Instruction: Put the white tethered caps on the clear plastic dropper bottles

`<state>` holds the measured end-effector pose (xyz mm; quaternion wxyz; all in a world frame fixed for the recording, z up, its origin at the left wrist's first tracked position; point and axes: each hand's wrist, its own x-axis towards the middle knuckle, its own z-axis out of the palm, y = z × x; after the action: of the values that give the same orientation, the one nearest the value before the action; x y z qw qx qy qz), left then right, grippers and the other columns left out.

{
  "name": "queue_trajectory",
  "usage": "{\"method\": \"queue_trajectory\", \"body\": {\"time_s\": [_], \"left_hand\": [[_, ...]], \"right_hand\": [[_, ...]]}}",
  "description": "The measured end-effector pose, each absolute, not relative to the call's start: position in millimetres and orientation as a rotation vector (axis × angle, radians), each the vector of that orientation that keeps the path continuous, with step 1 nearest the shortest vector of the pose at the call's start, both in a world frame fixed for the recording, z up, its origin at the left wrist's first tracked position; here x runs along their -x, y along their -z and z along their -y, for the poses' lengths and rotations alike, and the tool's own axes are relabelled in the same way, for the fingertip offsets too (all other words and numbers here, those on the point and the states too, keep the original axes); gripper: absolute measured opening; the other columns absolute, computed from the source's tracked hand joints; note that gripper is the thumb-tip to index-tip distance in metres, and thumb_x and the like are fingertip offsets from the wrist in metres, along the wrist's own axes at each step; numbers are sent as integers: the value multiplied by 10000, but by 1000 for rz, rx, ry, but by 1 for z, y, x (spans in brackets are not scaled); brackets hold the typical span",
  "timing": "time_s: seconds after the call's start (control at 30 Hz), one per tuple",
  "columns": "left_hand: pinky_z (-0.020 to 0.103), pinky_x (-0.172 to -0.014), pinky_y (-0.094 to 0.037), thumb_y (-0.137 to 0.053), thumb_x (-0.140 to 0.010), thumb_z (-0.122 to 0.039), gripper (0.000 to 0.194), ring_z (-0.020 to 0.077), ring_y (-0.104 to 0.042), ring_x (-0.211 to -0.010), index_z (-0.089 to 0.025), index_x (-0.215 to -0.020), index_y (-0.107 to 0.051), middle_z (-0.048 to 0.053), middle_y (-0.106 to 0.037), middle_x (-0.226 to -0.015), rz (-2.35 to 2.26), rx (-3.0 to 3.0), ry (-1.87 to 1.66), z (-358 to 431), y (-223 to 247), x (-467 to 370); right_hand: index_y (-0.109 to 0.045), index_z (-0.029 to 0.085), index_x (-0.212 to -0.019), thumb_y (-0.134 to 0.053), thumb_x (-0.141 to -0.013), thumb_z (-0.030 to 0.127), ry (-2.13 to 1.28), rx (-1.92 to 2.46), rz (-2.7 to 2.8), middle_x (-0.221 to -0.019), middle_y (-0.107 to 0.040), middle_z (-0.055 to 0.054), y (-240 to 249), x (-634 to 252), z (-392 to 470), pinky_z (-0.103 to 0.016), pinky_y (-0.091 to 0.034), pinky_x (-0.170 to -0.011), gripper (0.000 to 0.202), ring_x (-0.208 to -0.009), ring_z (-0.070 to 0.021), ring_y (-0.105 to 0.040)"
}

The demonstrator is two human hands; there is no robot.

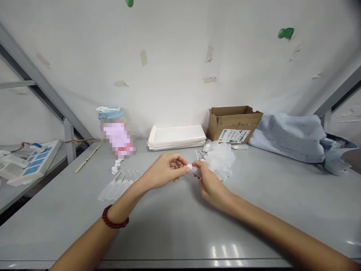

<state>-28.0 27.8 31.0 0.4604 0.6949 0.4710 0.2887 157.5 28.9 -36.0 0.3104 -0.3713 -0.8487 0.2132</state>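
Observation:
My left hand [166,171] pinches a small white cap [190,166] between thumb and fingertips. Facing it, my right hand [213,184] is closed around a small translucent bottle [196,171], whose end meets the cap; most of it is hidden by the fingers. Behind the right hand lies a heap of whitish translucent bottles [221,158], some with thin curved tips. Near my left forearm, several flat translucent bottles with bent thin tips [117,188] lie side by side. A few loose white caps [115,169] rest just beyond them.
Against the wall stand a blue-lidded container [111,113], a stack of white envelope-like sheets [177,137] and an open cardboard box [234,126]. Grey-blue cloth [290,137] lies at right. A thin strip [87,159] and a white-and-blue device [35,165] are at left.

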Motion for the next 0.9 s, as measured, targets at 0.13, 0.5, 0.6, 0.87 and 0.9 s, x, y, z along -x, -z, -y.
{"method": "queue_trajectory", "body": {"time_s": [0.13, 0.5, 0.6, 0.87, 0.9], "left_hand": [[213, -510, -418, -600, -786, -356, 199, 102, -480, -571, -166, -845, -606, -22, -511, -633, -1224, -1784, -772, -22, -19, 26], [252, -669, -553, -609, -782, -279, 132, 141, -645, -680, -160, -838, -606, 25, -659, -763, -1205, -1779, -980, -12, 0, 22], [244, -697, -559, -577, -800, -205, 93, 134, -646, -720, -164, -872, -620, 36, -675, -841, -1154, -1942, -1021, -13, 5, 24], [251, -692, -554, -588, -820, -234, 111, 157, -649, -762, -174, -867, -669, 48, -708, -861, -1153, -2084, -1050, -12, 3, 24], [250, -684, -558, -606, -809, -256, 115, 154, -654, -733, -174, -852, -674, 40, -710, -831, -1169, -1981, -1039, -12, 3, 22]], "right_hand": [[-319, 147, -1210, -317, -716, -35, -271, 858, 2344, -1038, -534, -133, 41, -161, -31, -361, -475, -721, 527, -923, -214, -531], [-428, 123, -1105, -231, -877, 25, 187, 732, 2405, -878, -562, -124, 34, -161, -34, -347, -450, -614, 317, -721, -219, -488], [-382, 120, -1152, -277, -798, -22, 10, 790, 2428, -908, -557, -126, 37, -163, -32, -352, -477, -644, 395, -790, -222, -513], [-340, 158, -1192, -361, -673, -34, -544, 1017, 2337, -1066, -569, -142, 32, -163, -26, -379, -495, -740, 554, -928, -224, -590], [-351, 156, -1186, -363, -679, -29, -543, 1009, 2329, -1071, -569, -146, 32, -162, -25, -386, -494, -743, 539, -931, -227, -589]]}}
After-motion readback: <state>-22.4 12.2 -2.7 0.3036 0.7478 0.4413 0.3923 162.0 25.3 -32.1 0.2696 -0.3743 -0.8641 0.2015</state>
